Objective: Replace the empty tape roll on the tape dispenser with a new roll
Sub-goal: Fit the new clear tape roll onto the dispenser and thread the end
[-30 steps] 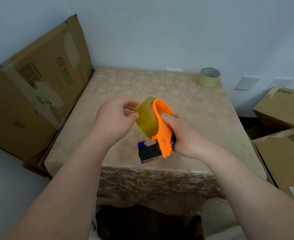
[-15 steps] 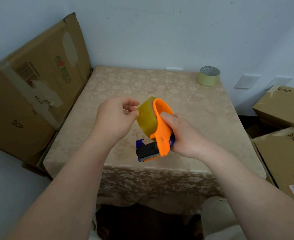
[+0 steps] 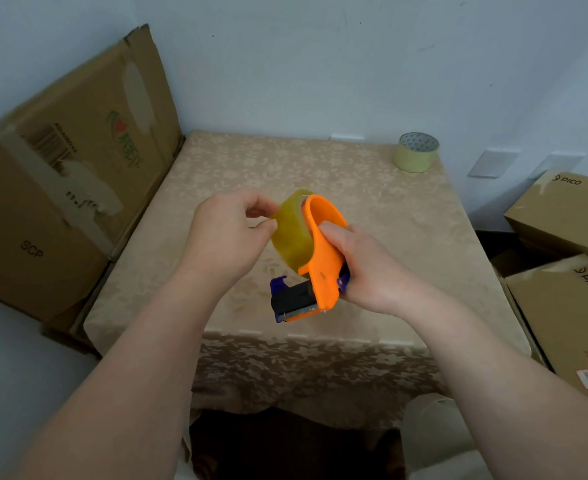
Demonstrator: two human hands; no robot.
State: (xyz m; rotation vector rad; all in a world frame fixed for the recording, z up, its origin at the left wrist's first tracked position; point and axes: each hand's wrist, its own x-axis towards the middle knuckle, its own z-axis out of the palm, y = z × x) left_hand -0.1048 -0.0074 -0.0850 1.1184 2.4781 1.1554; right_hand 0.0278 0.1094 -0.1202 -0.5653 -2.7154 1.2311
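My right hand [image 3: 365, 268] grips an orange tape dispenser [image 3: 323, 251] by its handle, holding it above the table's near half. A full roll of yellowish clear tape [image 3: 291, 233] sits in the dispenser, on its left side. The dispenser's dark blue and black cutter end [image 3: 291, 299] points down toward me. My left hand [image 3: 226, 233] is at the roll's left face, thumb and forefinger pinched at its edge. A thin, pale yellow roll [image 3: 415, 152] with a patterned core stands on the far right corner of the table.
A beige patterned cloth covers the small table [image 3: 244, 174], which stands against a white wall. A large worn cardboard box [image 3: 60, 188] leans at the left. Two brown PICO boxes [image 3: 569, 268] are stacked at the right.
My left fingers have shifted slightly on the roll's edge, opening a little at the pinch. The dispenser and my right hand stay almost where they were.
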